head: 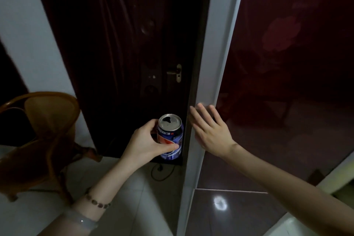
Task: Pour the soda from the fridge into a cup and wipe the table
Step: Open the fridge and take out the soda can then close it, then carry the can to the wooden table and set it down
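My left hand (147,142) grips a blue soda can (171,136) upright at about waist height; the can's top shows an open mouth. My right hand (208,130) is flat, fingers spread, resting against the white edge of the dark red fridge door (287,63), just right of the can. No cup or table is in view.
A dark wooden room door (124,44) with a brass handle (176,73) stands behind the can. A wicker chair (38,130) sits at the left on the pale tiled floor. A black cable (161,172) lies on the floor below the can.
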